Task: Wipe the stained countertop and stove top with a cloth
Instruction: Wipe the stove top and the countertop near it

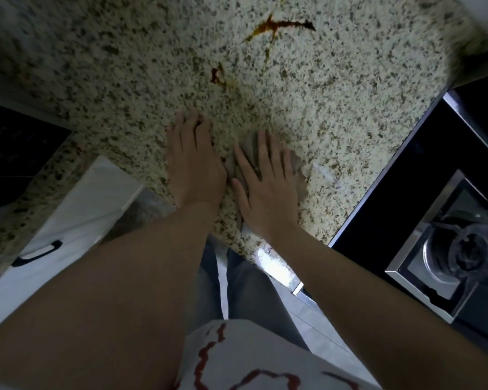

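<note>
The cloth [245, 161] is pressed flat on the speckled worktop [350, 108] near its front edge, mostly covered by the right hand [268, 187], whose fingers are spread straight. The left hand [193, 164] is laid open just beside it, partly on the cloth's edge, it seems. Brown stains [276, 26] farther back are left unwiped, as is a smaller one [217, 76] nearer the hands. The stove [448, 249] at the right appears untouched, so most of the work is judged to remain.

Home kitchen: speckled granite countertop [335, 114], gas stove top [445, 249], white cabinet drawer [76, 209].
</note>
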A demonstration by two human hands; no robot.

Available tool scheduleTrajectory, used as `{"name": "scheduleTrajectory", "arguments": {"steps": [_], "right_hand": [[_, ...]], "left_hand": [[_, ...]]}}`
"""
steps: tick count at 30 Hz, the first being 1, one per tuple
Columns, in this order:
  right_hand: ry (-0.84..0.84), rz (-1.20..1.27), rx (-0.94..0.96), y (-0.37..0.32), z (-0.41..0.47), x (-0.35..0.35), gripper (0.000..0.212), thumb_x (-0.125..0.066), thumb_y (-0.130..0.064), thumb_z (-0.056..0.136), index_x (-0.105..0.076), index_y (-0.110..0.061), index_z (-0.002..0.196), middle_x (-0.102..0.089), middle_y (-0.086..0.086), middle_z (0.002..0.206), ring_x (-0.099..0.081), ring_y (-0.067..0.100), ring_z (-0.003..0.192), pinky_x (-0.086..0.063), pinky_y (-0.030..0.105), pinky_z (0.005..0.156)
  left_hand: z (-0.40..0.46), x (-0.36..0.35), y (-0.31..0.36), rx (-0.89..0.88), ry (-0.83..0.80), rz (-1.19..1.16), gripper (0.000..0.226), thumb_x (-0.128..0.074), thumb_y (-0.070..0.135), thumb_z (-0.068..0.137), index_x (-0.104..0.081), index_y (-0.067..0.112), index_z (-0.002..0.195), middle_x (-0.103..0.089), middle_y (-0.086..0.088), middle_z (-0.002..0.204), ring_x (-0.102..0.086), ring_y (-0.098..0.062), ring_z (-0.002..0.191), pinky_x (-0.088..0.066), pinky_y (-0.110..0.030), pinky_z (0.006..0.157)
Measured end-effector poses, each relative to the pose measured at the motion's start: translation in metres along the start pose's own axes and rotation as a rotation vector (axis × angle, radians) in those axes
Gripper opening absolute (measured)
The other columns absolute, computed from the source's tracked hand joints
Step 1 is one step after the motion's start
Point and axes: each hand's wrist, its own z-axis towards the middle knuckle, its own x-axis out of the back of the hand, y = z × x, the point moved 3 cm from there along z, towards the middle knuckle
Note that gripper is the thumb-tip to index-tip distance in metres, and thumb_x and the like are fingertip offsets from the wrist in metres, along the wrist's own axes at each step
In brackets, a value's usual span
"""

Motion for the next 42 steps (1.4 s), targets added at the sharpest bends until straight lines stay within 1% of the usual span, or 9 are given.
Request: {"name": "scheduleTrajectory", "arguments": {"steps": [10,16,20,23,27,31,34,38,42], "right_hand": [[0.041,-0.036,-0.108,0.016,0.069,0.013,0.060,-0.023,-0.035,0.110,-0.021,-0.008,0.163,-0.018,0.012,0.171,-0.012,0.029,0.159,-0.004,0.044,0.130],[-0.058,-0.010,0.252,-0.013,-0.026,0.000,0.057,-0.042,-0.032,0.108,-0.034,-0.004,0.158,-0.028,0.018,0.166,-0.023,0.036,0.155,-0.020,0.053,0.126],[-0.108,-0.227,-0.075,0.052,0.043,0.017,0.073,-0.071,-0.017,0.091,-0.034,-0.019,0.154,-0.048,0.009,0.138,-0.056,0.037,0.101,-0.060,0.055,0.070],[0.008,-0.080,-0.281,0.098,0.056,0.030,0.059,-0.026,-0.040,0.110,-0.016,-0.020,0.165,-0.024,0.007,0.169,-0.024,0.033,0.155,-0.018,0.047,0.128],[0.039,-0.232,-0.317,0.027,-0.002,0.014,0.063,-0.049,-0.030,0.102,-0.027,-0.011,0.158,-0.036,0.019,0.155,-0.038,0.036,0.140,-0.041,0.055,0.112],[-0.134,-0.059,0.244,-0.008,-0.052,0.004,0.058,-0.033,-0.034,0.110,-0.025,-0.009,0.161,-0.027,0.017,0.167,-0.024,0.036,0.154,-0.028,0.054,0.122],[-0.167,-0.182,0.029,0.054,-0.014,0.020,0.060,-0.054,-0.029,0.098,-0.030,-0.027,0.152,-0.050,0.011,0.140,-0.054,0.032,0.111,-0.055,0.051,0.073],[0.013,-0.077,-0.371,0.110,-0.007,0.033,0.059,-0.017,-0.040,0.109,-0.014,-0.022,0.165,-0.017,0.006,0.172,-0.015,0.026,0.158,-0.014,0.047,0.129],[-0.013,-0.157,-0.392,0.014,-0.037,0.007,0.061,-0.017,-0.027,0.103,-0.018,-0.013,0.162,-0.017,0.016,0.169,-0.016,0.036,0.156,-0.019,0.053,0.126]], "left_hand": [[0.000,0.001,-0.002,-0.043,0.039,0.011,0.050,-0.027,0.019,0.098,-0.050,0.008,0.140,-0.044,-0.012,0.154,-0.030,-0.033,0.149,-0.017,-0.046,0.126],[0.002,0.000,-0.002,-0.023,0.074,-0.028,0.044,-0.035,0.012,0.098,-0.053,0.005,0.138,-0.047,-0.014,0.151,-0.034,-0.034,0.147,-0.019,-0.046,0.125],[-0.002,0.003,-0.002,-0.067,0.039,0.007,0.054,-0.025,0.021,0.094,-0.051,0.004,0.139,-0.045,-0.014,0.152,-0.033,-0.034,0.148,-0.017,-0.045,0.126],[-0.002,0.006,-0.002,-0.070,0.011,0.026,0.049,-0.033,0.016,0.097,-0.046,0.005,0.143,-0.041,-0.013,0.155,-0.029,-0.034,0.150,-0.015,-0.045,0.127],[-0.002,0.005,-0.003,-0.059,0.014,0.061,0.046,-0.036,0.014,0.100,-0.045,0.010,0.145,-0.040,-0.009,0.156,-0.027,-0.031,0.151,-0.016,-0.044,0.126],[-0.002,0.002,-0.005,-0.070,0.024,0.069,0.046,-0.035,0.014,0.100,-0.044,0.009,0.145,-0.041,-0.010,0.156,-0.028,-0.031,0.151,-0.015,-0.045,0.127],[-0.003,0.001,-0.006,-0.082,0.046,0.084,0.047,-0.043,0.010,0.098,-0.044,0.011,0.145,-0.040,-0.009,0.157,-0.027,-0.030,0.151,-0.016,-0.044,0.127],[-0.004,0.000,-0.005,-0.095,0.090,0.045,0.044,-0.036,0.009,0.100,-0.048,0.010,0.142,-0.044,-0.009,0.153,-0.031,-0.032,0.149,-0.021,-0.046,0.125],[-0.002,-0.002,-0.005,-0.067,0.095,-0.063,0.044,-0.032,0.009,0.101,-0.053,0.010,0.139,-0.048,-0.009,0.150,-0.034,-0.033,0.148,-0.026,-0.048,0.122]]}}
